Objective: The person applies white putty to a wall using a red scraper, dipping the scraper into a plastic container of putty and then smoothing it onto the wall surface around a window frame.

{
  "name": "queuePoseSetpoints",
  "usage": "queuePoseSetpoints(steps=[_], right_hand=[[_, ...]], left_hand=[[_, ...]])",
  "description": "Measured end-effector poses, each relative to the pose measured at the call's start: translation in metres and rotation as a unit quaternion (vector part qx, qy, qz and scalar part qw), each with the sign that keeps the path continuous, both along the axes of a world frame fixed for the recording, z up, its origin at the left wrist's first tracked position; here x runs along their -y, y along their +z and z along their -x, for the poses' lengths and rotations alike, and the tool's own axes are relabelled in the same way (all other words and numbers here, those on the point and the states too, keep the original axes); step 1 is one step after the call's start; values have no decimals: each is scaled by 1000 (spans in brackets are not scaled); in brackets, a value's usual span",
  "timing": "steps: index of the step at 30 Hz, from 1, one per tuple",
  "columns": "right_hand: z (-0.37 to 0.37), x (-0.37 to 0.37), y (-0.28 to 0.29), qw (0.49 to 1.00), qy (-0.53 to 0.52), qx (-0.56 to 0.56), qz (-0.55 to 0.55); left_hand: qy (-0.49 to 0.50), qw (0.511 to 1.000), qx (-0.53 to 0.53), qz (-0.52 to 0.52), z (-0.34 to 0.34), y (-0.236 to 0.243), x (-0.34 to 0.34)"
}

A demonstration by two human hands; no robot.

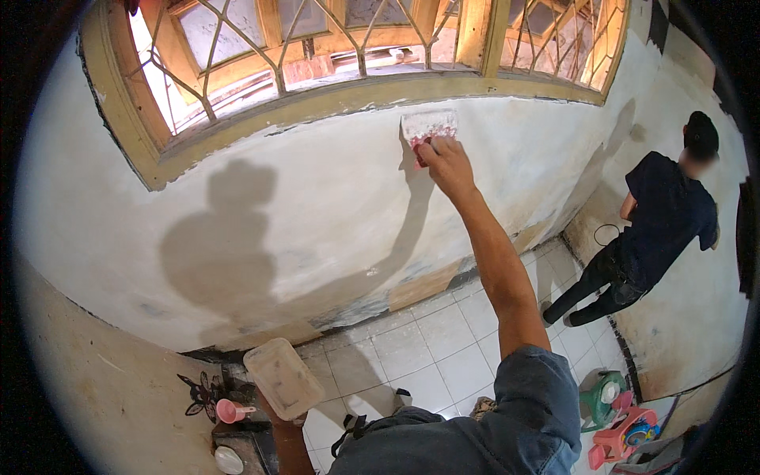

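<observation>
My right hand (448, 165) is stretched out to the wall and closed round the red handle of a wide putty knife (430, 124). The knife's pale, smeared blade lies against the whitish wall (332, 206), just under the window frame's lower edge. Low on the left, my left hand (273, 409) supports a shallow rectangular plastic tub (283, 378) with whitish residue in it. Most of that hand's fingers are hidden by the tub. Shadows of my body and right arm fall across the wall.
A yellow-framed window (317, 99) with metal grilles spans the top. At the right, a person (661, 218) in dark clothes and a cap faces the side wall. A pink dipper (229, 410) is at lower left; a pink plastic stool (621, 435) and a green item (599, 400) are at lower right, on white floor tiles (404, 348).
</observation>
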State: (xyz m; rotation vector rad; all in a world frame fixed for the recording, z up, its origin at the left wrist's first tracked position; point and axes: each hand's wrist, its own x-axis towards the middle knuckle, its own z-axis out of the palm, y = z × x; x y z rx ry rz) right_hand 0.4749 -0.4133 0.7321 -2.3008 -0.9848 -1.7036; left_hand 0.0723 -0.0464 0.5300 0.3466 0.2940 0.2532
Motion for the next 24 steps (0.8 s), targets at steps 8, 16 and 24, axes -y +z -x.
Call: queuePoseSetpoints(steps=[8,16,24], right_hand=[[19,34,-9,998,22,-41,-37],[-4,20,8,997,64,21,39],[-4,46,-31,1000,1,-15,-1]], left_hand=[[-6,999,6,34,-6,-16,16],[-12,999,16,32,5,-67,10],[32,999,8,-21,6,10,45]])
